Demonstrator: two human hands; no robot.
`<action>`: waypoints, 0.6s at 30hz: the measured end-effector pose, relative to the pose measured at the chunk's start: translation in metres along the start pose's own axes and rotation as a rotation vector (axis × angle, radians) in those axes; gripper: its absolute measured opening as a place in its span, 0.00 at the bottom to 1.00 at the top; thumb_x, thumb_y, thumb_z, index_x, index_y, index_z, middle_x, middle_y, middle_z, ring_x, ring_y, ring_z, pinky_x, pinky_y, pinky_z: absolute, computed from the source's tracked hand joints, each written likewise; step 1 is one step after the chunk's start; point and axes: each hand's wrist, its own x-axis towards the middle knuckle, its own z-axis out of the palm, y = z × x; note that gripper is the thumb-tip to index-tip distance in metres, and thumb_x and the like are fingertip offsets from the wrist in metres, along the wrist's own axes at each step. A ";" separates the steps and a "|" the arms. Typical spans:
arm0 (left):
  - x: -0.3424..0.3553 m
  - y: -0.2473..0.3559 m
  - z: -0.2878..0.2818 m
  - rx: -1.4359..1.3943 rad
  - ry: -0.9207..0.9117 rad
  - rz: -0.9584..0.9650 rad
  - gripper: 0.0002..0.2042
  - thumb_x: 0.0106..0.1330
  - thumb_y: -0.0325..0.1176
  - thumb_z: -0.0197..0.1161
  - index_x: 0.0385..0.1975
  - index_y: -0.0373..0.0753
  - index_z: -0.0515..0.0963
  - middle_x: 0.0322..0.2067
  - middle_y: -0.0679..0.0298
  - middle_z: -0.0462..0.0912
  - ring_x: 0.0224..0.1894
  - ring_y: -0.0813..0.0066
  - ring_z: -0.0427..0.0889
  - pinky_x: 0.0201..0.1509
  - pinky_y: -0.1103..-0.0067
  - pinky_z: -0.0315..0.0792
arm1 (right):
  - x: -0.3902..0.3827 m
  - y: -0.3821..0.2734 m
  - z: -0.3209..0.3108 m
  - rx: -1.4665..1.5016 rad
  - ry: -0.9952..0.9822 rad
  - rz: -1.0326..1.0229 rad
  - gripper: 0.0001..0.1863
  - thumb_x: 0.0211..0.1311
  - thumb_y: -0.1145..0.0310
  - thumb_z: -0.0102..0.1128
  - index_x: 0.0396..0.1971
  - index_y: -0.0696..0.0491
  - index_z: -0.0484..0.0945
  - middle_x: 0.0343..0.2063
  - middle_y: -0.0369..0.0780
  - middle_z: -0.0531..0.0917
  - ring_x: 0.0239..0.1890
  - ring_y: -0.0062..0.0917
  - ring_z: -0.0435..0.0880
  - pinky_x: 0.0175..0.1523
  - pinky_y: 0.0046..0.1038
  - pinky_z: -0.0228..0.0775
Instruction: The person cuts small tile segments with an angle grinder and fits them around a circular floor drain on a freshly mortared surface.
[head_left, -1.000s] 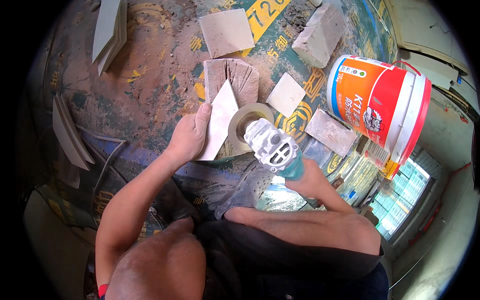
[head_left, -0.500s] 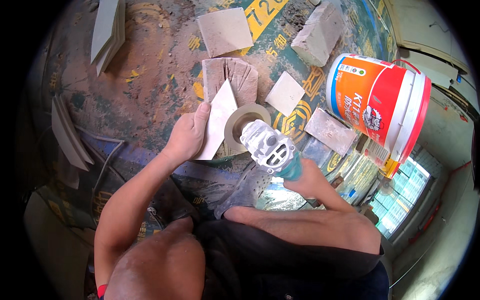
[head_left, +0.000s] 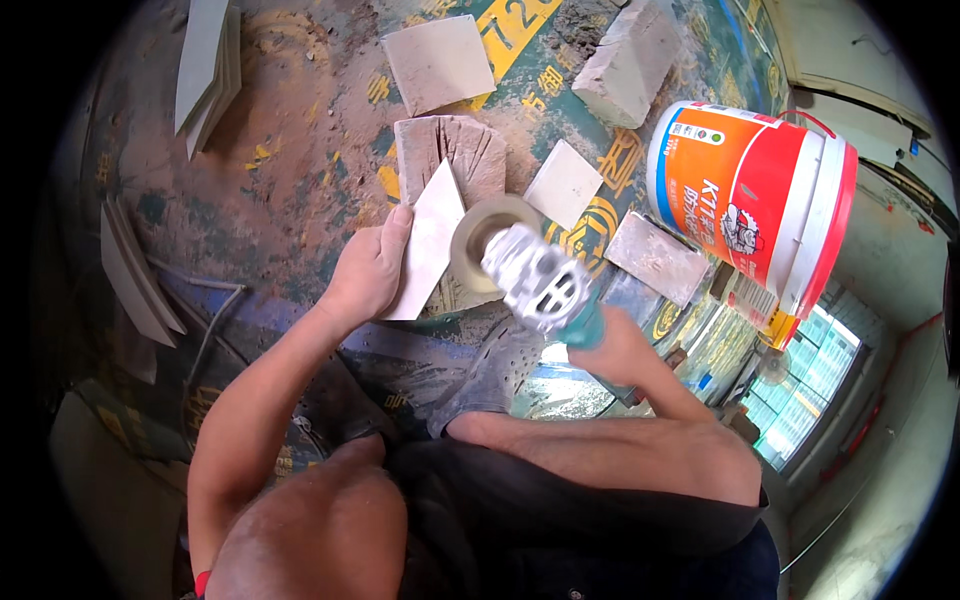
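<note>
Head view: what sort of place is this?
Probably a room under construction or renovation. Signs: the dusty, printed green floor covering, the large orange-and-red bucket, and the power grinder in the right hand, beside a tile piece.

white pointed tile (head_left: 430, 250) is overlapping grooved block (head_left: 480, 165), tip facing away; dusty white-and-teal grinder (head_left: 545, 285) is angling up-left, round disc (head_left: 466, 245) sitting at tile's right edge, contact unclear.

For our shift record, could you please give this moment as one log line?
left hand: holding pale tile piece; right hand: gripping angle grinder; disc: at tile's right edge, contact unclear; beneath tile: scored block
</note>
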 end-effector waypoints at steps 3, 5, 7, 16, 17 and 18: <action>-0.003 -0.006 0.000 -0.018 0.027 0.008 0.38 0.80 0.61 0.39 0.34 0.27 0.81 0.27 0.49 0.83 0.29 0.60 0.81 0.42 0.67 0.74 | -0.001 0.004 -0.015 0.141 0.064 0.025 0.20 0.49 0.63 0.70 0.41 0.58 0.82 0.31 0.41 0.86 0.33 0.26 0.84 0.43 0.31 0.76; -0.019 -0.007 -0.003 -0.144 0.094 -0.037 0.36 0.81 0.60 0.41 0.35 0.27 0.82 0.27 0.54 0.84 0.29 0.69 0.80 0.39 0.71 0.74 | 0.002 0.019 -0.017 0.250 0.051 0.029 0.19 0.49 0.63 0.70 0.41 0.57 0.82 0.30 0.38 0.85 0.32 0.21 0.82 0.42 0.29 0.75; -0.029 0.010 0.005 -0.400 0.171 -0.079 0.34 0.81 0.59 0.44 0.38 0.28 0.82 0.29 0.60 0.85 0.30 0.77 0.79 0.37 0.76 0.73 | -0.008 0.026 -0.007 0.447 0.164 -0.034 0.12 0.49 0.67 0.70 0.33 0.55 0.80 0.26 0.34 0.82 0.27 0.19 0.79 0.34 0.26 0.72; -0.023 0.007 0.018 -0.692 0.222 -0.121 0.26 0.80 0.53 0.51 0.43 0.31 0.81 0.34 0.65 0.84 0.31 0.81 0.80 0.36 0.81 0.73 | -0.025 0.042 0.038 0.436 0.016 -0.070 0.22 0.48 0.65 0.74 0.43 0.58 0.84 0.34 0.37 0.87 0.38 0.19 0.83 0.47 0.29 0.76; -0.023 0.005 0.020 -0.698 0.231 -0.112 0.26 0.80 0.53 0.51 0.44 0.31 0.81 0.35 0.64 0.84 0.31 0.81 0.80 0.37 0.80 0.74 | -0.025 0.037 0.041 0.457 -0.025 -0.085 0.22 0.47 0.66 0.74 0.44 0.58 0.84 0.34 0.38 0.88 0.39 0.19 0.83 0.48 0.29 0.76; -0.023 0.004 0.022 -0.705 0.237 -0.104 0.26 0.80 0.53 0.51 0.45 0.30 0.80 0.36 0.64 0.84 0.32 0.81 0.80 0.37 0.80 0.74 | -0.026 0.037 0.043 0.357 -0.089 -0.039 0.24 0.47 0.69 0.73 0.47 0.59 0.84 0.35 0.39 0.89 0.39 0.19 0.84 0.48 0.29 0.76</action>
